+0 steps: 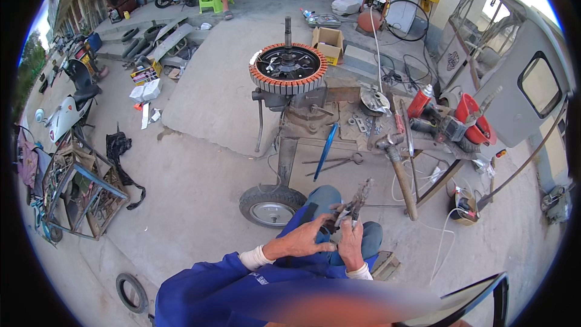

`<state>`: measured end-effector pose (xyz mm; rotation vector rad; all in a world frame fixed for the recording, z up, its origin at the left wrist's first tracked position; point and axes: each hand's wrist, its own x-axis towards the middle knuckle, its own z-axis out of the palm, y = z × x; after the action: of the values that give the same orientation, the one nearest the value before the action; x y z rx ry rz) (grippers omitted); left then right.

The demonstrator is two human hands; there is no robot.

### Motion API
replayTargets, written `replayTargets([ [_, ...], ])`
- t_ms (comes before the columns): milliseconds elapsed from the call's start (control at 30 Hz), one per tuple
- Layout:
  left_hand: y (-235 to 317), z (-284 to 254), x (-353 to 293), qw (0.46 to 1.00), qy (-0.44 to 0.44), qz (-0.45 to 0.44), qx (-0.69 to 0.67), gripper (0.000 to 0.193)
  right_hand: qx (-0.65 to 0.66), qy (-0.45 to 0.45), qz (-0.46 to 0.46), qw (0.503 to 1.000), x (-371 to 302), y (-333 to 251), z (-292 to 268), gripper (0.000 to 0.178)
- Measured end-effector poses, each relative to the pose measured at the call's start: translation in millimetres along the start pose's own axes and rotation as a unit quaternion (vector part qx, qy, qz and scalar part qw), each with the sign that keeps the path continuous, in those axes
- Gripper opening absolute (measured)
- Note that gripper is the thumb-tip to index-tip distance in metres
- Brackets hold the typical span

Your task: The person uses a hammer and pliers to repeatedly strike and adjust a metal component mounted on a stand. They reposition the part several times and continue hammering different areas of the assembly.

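My right hand grips a pair of metal pliers whose jaws point up and away from me. My left hand reaches across and pinches something small at the pliers' handles; what it is I cannot tell. Both hands hover over my blue-trousered knee. Ahead, a round motor stator with orange copper windings and a steel shaft sits clamped on a low metal work cart.
A hammer, a blue-handled tool, scissors-like tongs, a red spray can and red power tools lie on the cart. The cart's small wheel is near my knee. A tool rack stands left, a vehicle cab right.
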<state>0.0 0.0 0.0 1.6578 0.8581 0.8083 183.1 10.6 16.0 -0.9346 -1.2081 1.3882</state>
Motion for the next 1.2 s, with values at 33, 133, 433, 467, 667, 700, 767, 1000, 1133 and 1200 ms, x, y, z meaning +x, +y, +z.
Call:
replayTargets([
  [33, 2.8, 0.9, 1.2, 1.0, 0.029, -0.002, -0.006, 0.094, -0.04, -0.01, -0.015, 0.999, 9.8, 0.0, 3.9, 0.047],
  [133, 8.8, -1.9, -18.5, 0.998, 0.055, -0.016, -0.011, 0.091, -0.027, -0.029, 0.001, 0.999, 0.1, -5.7, 24.6, 0.05],
  [433, 23.4, -49.2, -2.5, 0.995, 0.051, -0.057, 0.057, 0.092, -0.06, -0.051, 0.014, 0.997, 33.1, 11.1, 58.7, 0.066],
  [467, 22.3, -49.4, -1.3, 0.995, 0.067, -0.043, 0.064, 0.09, -0.063, -0.056, 0.041, 0.996, 34.1, 3.1, 64.3, 0.07],
  [667, -20.9, -36.0, 4.9, 0.982, 0.147, 0.041, 0.114, 0.066, -0.196, -0.006, -0.036, 0.98, 35.9, 26.7, 78.6, 0.072],
  [700, -24.4, -38.8, 6.8, 0.977, 0.149, 0.059, 0.138, 0.067, -0.213, -0.006, -0.023, 0.977, 35.8, 25.2, 77.2, 0.073],
  [767, -41.1, -37.2, -0.4, 0.97, 0.169, 0.014, 0.174, 0.061, -0.253, -0.052, 0.011, 0.966, 41.7, 22.9, 82.3, 0.072],
  [1000, -57.9, -60.1, -26.7, 0.963, 0.176, -0.039, 0.199, 0.053, -0.208, -0.029, 0.089, 0.974, 31.1, 32.0, 116.1, 0.082],
  [1133, -66.4, -84.9, -37.9, 0.969, 0.185, -0.049, 0.156, 0.043, -0.216, -0.028, 0.099, 0.971, 35.6, 41.4, 124.2, 0.09],
  [1200, -66.9, -92.2, -38.2, 0.971, 0.181, -0.076, 0.133, 0.04, -0.19, -0.027, 0.095, 0.977, 39.7, 35.8, 125.2, 0.091],
])
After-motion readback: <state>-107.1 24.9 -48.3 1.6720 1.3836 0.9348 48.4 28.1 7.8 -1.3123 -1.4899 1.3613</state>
